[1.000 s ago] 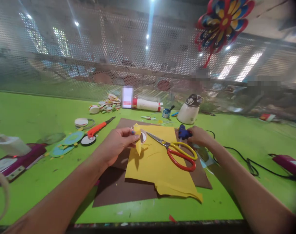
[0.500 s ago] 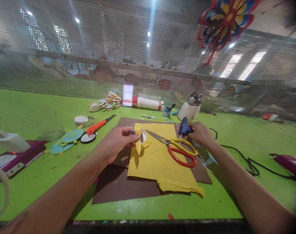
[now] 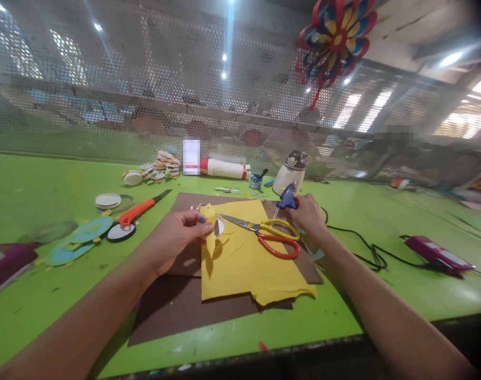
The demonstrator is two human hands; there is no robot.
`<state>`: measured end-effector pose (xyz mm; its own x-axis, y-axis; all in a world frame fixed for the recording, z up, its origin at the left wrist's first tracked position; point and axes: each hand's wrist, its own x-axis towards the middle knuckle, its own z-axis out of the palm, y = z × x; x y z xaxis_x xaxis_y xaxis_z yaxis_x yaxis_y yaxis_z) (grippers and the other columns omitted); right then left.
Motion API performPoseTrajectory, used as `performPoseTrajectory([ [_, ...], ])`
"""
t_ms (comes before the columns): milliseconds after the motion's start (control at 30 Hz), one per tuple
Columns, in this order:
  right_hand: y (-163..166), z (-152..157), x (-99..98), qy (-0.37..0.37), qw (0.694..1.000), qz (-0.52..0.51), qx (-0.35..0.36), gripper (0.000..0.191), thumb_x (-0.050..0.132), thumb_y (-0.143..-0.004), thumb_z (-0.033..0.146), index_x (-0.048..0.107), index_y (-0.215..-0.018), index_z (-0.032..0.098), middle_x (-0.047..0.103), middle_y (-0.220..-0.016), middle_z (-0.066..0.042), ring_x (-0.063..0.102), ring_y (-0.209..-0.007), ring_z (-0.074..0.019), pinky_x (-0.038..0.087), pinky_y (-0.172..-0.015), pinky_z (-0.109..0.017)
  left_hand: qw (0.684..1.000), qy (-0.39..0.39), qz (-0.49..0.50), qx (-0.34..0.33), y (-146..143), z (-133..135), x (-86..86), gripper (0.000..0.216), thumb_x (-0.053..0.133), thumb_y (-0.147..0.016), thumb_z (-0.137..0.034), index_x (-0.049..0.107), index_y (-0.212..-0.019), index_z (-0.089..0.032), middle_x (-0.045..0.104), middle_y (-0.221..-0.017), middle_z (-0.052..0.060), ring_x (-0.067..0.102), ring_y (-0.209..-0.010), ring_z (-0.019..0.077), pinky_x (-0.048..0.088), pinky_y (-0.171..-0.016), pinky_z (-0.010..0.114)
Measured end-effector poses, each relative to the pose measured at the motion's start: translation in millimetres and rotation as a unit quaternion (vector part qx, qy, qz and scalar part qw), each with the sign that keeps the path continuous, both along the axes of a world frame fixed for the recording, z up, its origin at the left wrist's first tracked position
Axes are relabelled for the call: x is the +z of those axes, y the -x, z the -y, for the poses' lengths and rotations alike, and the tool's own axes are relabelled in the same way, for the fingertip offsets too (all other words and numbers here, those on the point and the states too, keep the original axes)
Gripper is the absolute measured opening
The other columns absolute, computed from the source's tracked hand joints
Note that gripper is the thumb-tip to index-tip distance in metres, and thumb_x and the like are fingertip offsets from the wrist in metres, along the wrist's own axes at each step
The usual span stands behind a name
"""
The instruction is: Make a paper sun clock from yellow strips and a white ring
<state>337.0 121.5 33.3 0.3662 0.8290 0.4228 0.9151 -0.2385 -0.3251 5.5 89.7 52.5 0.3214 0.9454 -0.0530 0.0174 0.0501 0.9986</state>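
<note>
Our left hand (image 3: 172,243) pinches a yellow cutout (image 3: 209,232) above the sheet (image 3: 244,266). Our right hand (image 3: 309,214) closes around a blue glue gun (image 3: 286,198); scissors (image 3: 270,238) lie between our hands

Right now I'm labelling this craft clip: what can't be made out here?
Head view:
- Blue glue gun: grip hidden in the right hand.
- Yellow cutout: partly covered by fingers of the left hand.
- Purple device: cut off by the left edge.
- Upright card beside the white tube: blurred out.
</note>
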Motion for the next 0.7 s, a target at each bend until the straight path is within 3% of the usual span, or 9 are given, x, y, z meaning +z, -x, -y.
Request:
performPoseTrajectory([
  [100,-12,-2,4.8,-0.046,0.996,-0.075,-0.005,0.034,0.061,-0.066,0.024,0.068,-0.096,0.011,0.062,-0.096,-0.013,0.058,-0.089,-0.0268,0.044,-0.077,-0.035,0.999,0.027,-0.041,-0.011,-5,2,-8.0,0.028,0.076,-0.061,-0.036,0.062,-0.070,-0.014,0.057,-0.066,-0.001,0.047,-0.058,0.0079,0.040,-0.053,0.020],
  [200,-21,-4,9.1,-0.073,0.979,-0.188,0.025,0.028,0.061,-0.065,0.024,0.067,-0.089,0.010,0.065,-0.081,-0.010,0.062,-0.076,-0.0237,0.049,-0.069,-0.034,0.996,0.063,-0.065,-0.026,-9,3,-14.9,0.032,0.077,-0.059,-0.039,0.060,-0.071,-0.015,0.052,-0.060,-0.003,0.044,-0.053,0.0081,0.036,-0.046,0.019],
  [300,-19,-1,16.3,-0.079,0.941,-0.311,0.108,0.028,0.059,-0.069,0.032,0.065,-0.087,0.012,0.067,-0.074,-0.007,0.064,-0.064,-0.0179,0.053,-0.059,-0.030,0.997,0.068,-0.039,-0.021,-9,1,-15.5,0.033,0.077,-0.058,-0.037,0.059,-0.072,-0.014,0.054,-0.063,-0.001,0.045,-0.055,0.0075,0.039,-0.049,0.020],
  [433,3,16,33.8,-0.045,0.878,-0.414,0.234,0.030,0.060,-0.070,0.042,0.064,-0.085,0.016,0.069,-0.078,-0.007,0.067,-0.067,-0.0178,0.055,-0.061,-0.028,0.998,0.056,0.013,0.000,-3,-2,-8.4,0.028,0.078,-0.058,-0.031,0.060,-0.069,-0.012,0.060,-0.070,0.003,0.049,-0.058,0.0080,0.042,-0.055,0.021],
  [600,38,46,52.1,0.052,0.823,-0.441,0.355,0.036,0.062,-0.075,0.050,0.068,-0.080,0.015,0.069,-0.073,-0.008,0.065,-0.064,-0.0185,0.053,-0.059,-0.027,0.998,0.040,0.038,0.018,1,-3,0.3,0.023,0.076,-0.060,-0.027,0.059,-0.067,-0.012,0.059,-0.067,0.001,0.050,-0.059,0.0089,0.043,-0.059,0.023],
  [700,53,62,57.8,0.095,0.821,-0.368,0.426,0.036,0.058,-0.080,0.050,0.069,-0.078,0.016,0.068,-0.073,-0.007,0.064,-0.067,-0.0173,0.051,-0.060,-0.025,1.000,0.011,0.002,0.021,0,0,5.3,0.021,0.072,-0.062,-0.028,0.059,-0.065,-0.013,0.058,-0.065,0.000,0.050,-0.059,0.0088,0.042,-0.060,0.023],
])
